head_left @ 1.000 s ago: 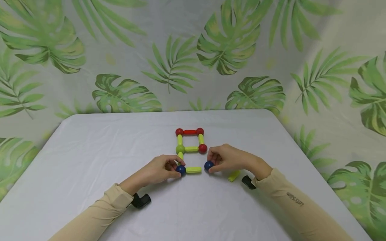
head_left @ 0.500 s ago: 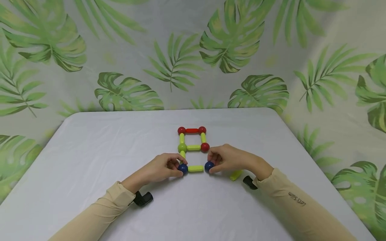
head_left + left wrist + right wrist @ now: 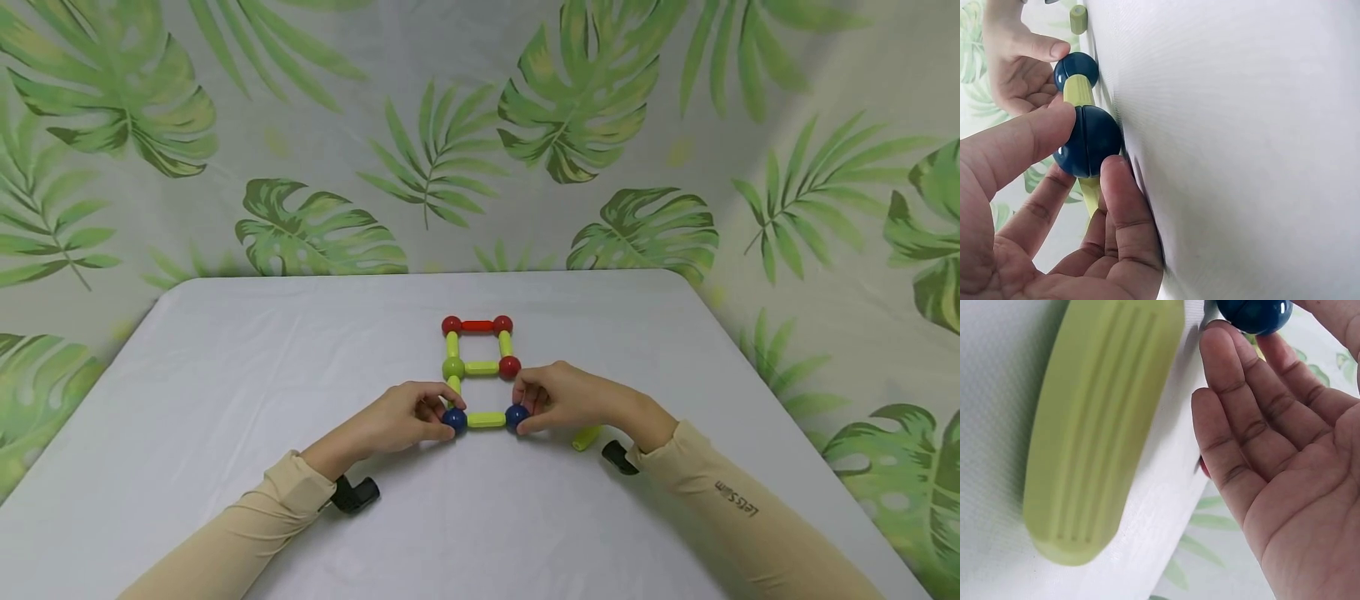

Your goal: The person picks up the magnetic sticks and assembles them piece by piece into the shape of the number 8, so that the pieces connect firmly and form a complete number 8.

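On the white table, my left hand [image 3: 405,419] pinches a blue ball [image 3: 454,421] between thumb and fingers, seen close up in the left wrist view. My right hand [image 3: 566,396] holds a second blue ball [image 3: 517,417] by its fingertips. A yellow-green rod [image 3: 486,420] spans the two balls and touches both. Another yellow-green rod [image 3: 454,385], partly behind the left fingers, runs from the left blue ball to a green ball [image 3: 453,367]. Beyond, a square of rods joins that green ball, a near red ball [image 3: 509,367] and two far red balls [image 3: 451,326].
A loose yellow-green rod [image 3: 587,437] lies under the right wrist, large in the right wrist view. A red rod [image 3: 477,326] forms the far side of the square. Black wrist devices [image 3: 356,495] hang beneath both forearms. A leaf-patterned cloth stands behind the table.
The right hand has brought its blue ball left, closing the gap to the rod's end. The left hand keeps its hold on the other ball. The view has shifted slightly.
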`<state>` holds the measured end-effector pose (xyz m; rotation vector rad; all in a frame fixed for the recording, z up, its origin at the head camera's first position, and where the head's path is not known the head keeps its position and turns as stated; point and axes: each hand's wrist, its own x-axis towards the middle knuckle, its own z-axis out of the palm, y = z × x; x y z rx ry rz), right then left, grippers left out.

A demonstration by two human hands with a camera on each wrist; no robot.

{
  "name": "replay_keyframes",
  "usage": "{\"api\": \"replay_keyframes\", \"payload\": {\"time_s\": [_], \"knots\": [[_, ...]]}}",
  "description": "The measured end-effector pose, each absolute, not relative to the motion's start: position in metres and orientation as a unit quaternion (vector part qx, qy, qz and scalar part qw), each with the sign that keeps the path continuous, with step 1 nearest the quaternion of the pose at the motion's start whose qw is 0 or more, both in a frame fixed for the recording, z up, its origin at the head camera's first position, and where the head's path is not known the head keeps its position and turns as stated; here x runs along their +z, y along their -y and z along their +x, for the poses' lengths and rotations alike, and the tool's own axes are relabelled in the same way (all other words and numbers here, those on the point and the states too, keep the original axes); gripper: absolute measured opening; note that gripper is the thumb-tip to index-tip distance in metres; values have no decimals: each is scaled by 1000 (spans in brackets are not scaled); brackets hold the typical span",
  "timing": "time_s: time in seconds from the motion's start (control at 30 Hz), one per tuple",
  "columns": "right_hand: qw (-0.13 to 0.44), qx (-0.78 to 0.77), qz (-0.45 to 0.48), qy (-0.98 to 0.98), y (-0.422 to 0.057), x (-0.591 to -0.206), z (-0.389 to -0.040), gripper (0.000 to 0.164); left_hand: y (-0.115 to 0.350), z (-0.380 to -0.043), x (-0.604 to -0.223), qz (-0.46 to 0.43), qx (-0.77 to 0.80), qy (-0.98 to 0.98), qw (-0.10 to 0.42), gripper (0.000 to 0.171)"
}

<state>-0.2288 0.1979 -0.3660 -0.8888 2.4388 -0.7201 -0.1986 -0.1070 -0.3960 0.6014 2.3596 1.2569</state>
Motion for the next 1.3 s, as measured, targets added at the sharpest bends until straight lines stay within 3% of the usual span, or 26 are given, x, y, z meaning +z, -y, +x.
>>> {"api": "replay_keyframes", "payload": {"time_s": [0.4, 1.3], "knots": [[222, -265, -330, -878, -203, -364, -226, 33, 111, -204, -389, 212, 446, -839, 228, 31], [232, -211, -276, -909, -258, -347, -202, 29, 103, -223, -389, 193, 440, -852, 208, 33]]}}
